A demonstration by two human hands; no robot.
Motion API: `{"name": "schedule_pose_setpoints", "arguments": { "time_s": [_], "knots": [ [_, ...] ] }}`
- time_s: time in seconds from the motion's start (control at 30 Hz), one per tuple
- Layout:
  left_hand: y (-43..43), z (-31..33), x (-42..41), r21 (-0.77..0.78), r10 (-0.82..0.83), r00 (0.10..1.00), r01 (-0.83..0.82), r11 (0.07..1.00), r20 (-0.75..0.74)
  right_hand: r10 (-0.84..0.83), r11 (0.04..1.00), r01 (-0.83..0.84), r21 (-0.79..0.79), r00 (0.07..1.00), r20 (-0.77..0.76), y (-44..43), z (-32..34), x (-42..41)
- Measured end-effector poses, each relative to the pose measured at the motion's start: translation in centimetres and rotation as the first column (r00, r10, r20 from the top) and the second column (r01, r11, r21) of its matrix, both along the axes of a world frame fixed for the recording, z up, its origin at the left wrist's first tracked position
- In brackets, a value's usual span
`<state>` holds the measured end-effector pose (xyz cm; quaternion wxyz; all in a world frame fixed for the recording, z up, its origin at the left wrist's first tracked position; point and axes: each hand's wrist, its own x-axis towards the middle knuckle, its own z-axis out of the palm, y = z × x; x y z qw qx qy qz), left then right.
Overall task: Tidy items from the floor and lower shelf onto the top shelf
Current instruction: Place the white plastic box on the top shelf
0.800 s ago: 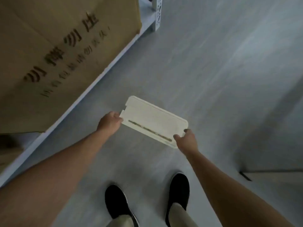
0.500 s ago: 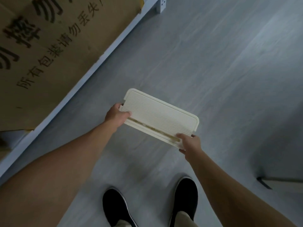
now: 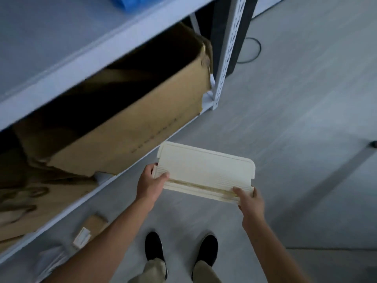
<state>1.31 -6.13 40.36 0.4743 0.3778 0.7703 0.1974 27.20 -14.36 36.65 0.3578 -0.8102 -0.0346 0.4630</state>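
I hold a cream ribbed plastic panel (image 3: 206, 170) flat in front of me, above the grey floor. My left hand (image 3: 150, 183) grips its left end and my right hand (image 3: 250, 202) grips its near right corner. A brownish strip runs along the panel's near edge. The top shelf (image 3: 61, 43) is a pale grey board at the upper left, with a blue item (image 3: 130, 3) at its far edge. Below it, the lower shelf (image 3: 114, 178) carries a large open cardboard box (image 3: 130, 119).
A white perforated upright post (image 3: 226, 58) stands at the shelf's far corner, with a black cable (image 3: 255, 52) on the floor behind it. A small cardboard piece (image 3: 95, 223), a small white box (image 3: 81, 240) and a pale bag (image 3: 51, 260) lie on the floor at the lower left. My black shoes are below the panel.
The view has lifted, so the top shelf and the box's open top now show. Both hands still hold the panel, which sits higher and closer to the shelf front.
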Motion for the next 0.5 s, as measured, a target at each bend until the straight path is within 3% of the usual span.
{"name": "schedule_pose_setpoints", "arguments": {
  "time_s": [0.23,0.5],
  "knots": [
    [-3.1,20.3,-4.6,0.185,0.093,0.996,-0.091,0.979,-0.005,0.299,0.923,-0.342,0.178,0.925,0.233,2.1,20.4,-2.4],
    [-3.9,30.0,-13.9,0.344,0.358,0.926,-0.378,0.859,0.122,0.502,0.702,-0.605,0.376,0.795,0.340,9.6,32.7,-11.1]
  ]
}}
